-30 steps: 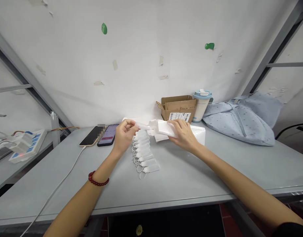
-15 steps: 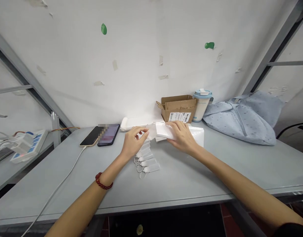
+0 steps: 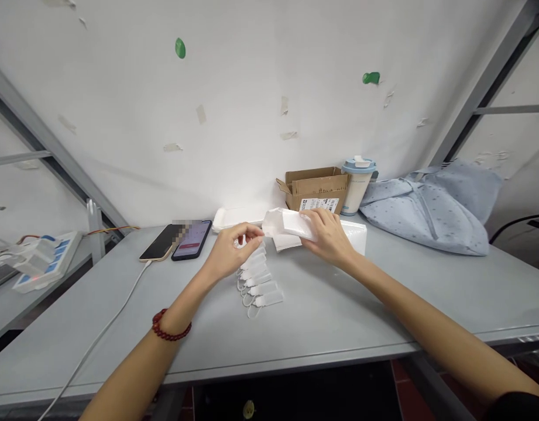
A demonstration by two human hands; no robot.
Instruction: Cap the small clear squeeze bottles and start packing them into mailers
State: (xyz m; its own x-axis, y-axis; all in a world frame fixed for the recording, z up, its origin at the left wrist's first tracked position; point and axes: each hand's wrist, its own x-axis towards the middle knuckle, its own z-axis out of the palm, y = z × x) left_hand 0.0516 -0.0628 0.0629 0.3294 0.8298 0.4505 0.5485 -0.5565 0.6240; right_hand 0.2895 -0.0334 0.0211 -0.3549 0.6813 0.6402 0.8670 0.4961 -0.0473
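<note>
My right hand (image 3: 328,237) grips a white bubble mailer (image 3: 299,224), thumb beneath and fingers over the top. The mailer is raised a little above the desk, its flap pointing left. My left hand (image 3: 232,248) is closed in a pinch at the edge of that flap; the fingertips partly hide the contact. Other white mailers (image 3: 356,234) lie flat under and behind my right hand. Below my left hand, several small clear squeeze bottles (image 3: 269,298) with looped cap straps lie in a row, the farthest ones partly covered by the hand.
White mailers or sheets (image 3: 236,217) are stacked against the wall. An open cardboard box (image 3: 317,190), a lidded cup (image 3: 357,190) and a blue cloth bag (image 3: 422,216) stand at the back right. Two phones (image 3: 157,242) lie left, one with a charging cable (image 3: 115,321); a power strip (image 3: 50,266) sits farther left.
The mailer's flap has spread upward and shows more plainly between my hands. My left wrist has shifted slightly left and down. My right hand keeps hold of the mailer.
</note>
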